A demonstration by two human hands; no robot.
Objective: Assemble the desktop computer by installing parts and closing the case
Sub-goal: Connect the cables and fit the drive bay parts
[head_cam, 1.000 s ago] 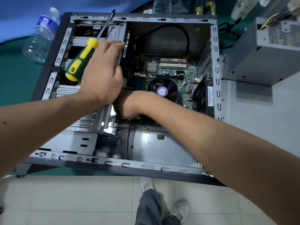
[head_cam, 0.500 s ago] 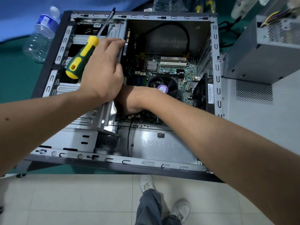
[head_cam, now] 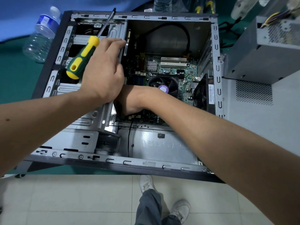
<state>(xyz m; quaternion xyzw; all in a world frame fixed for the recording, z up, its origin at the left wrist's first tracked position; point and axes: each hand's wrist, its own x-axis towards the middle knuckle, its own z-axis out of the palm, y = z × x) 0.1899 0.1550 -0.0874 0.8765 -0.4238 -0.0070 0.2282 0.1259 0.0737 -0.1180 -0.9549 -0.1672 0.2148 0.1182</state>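
From the head view, an open computer case point(head_cam: 215, 51) lies on its side on a green tabletop point(head_cam: 14, 75), its motherboard point(head_cam: 175, 69) facing up with a round fan point(head_cam: 164, 85) near the middle. The left hand point(head_cam: 103, 73) rests on the edge of the metal drive cage point(head_cam: 73, 88) at the left of the case; its grip is curled round a screwdriver point(head_cam: 82, 57) with a green and yellow handle, whose shaft points up and away over the case's far rim. The right hand point(head_cam: 129, 101) reaches down into the case just beside the cage, at the near left edge of the motherboard; its fingers are hidden behind the left hand and the cage, so I cannot tell how far its grip is open or whether it holds anything. A black cable point(head_cam: 186, 33) loops inside the far part of the case. A clear plastic bottle point(head_cam: 40, 39) lies left of the case, and a grey power supply point(head_cam: 263, 49) sits to its right. Below, shoes point(head_cam: 146, 184) stand on a tiled floor point(head_cam: 65, 200).
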